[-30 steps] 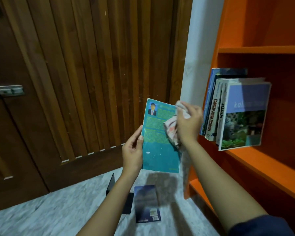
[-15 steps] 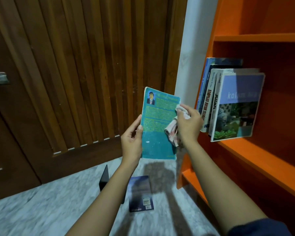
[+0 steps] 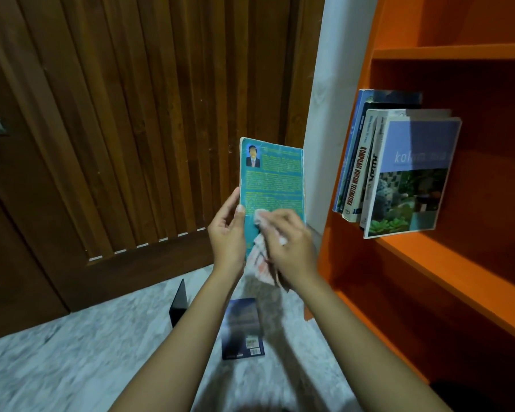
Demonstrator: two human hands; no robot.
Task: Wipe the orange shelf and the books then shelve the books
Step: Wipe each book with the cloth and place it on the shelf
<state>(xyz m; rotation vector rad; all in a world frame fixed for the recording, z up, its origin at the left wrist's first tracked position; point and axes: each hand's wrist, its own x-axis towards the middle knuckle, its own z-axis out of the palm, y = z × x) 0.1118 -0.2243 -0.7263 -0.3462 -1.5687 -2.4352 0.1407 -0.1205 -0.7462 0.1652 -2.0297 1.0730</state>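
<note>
- Head view: my left hand [image 3: 226, 233] grips the teal book [image 3: 272, 179] by its lower left edge, upright beside the orange shelf [image 3: 428, 263].
- My right hand [image 3: 292, 245] clutches the cloth [image 3: 257, 260] against the cover.
- It looks a light, bendy paperback; I'd brace it from behind.

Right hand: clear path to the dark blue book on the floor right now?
Probably yes: the dark blue book lies uncovered on the floor below the right hand, nothing between. But that hand grips the cloth against the teal book, so it's occupied.
</note>
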